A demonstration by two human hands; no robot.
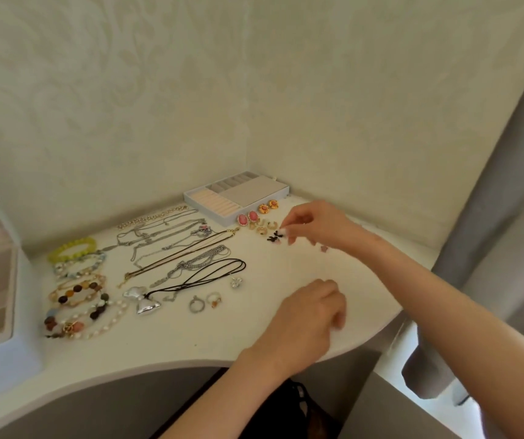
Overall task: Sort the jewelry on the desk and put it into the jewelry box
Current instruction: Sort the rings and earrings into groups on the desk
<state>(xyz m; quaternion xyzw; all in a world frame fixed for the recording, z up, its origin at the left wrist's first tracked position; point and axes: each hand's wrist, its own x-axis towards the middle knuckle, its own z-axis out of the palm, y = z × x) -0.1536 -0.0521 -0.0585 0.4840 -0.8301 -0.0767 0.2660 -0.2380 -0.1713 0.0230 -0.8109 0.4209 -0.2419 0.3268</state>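
Jewelry lies spread on white desk (165, 337), none of it in the box. Far left, a column of bracelets: yellow-green bead bracelet (71, 248) at the back, pale blue-and-white bead bracelet (80, 264) just in front, brown bead bracelet (77, 291) next, pearl bracelet (108, 321) nearest the front edge. Right of these, silver chains (159, 236) lie stretched side by side, gold chain (184, 258) runs diagonally beside them, and black cord necklace (210, 274) ends in silver bow pendant (142, 301). Near the cord: silver ring (196, 305), ring with orange stone (214, 300) just beside it, clear flower piece (236, 282) a little behind. Jewelry box (210, 213) sits open in the back corner, against the wall. Just right of its front corner: pink oval earrings (247, 218), orange flower earrings (268, 206), gold hoop earrings (263, 228), black bow earrings (274, 237), clustered close. Left hand (309, 312) is over the desk near the front edge, back upward, fingers curled down; blurred, so cannot tell whether it holds anything. Right hand (320, 224) is above the bow earrings, thumb and forefinger drawn together; whether anything sits in the pinch is too small to tell. Small pink piece (324, 248) lies under the right wrist. Grey curtain (491, 217) hangs far right.
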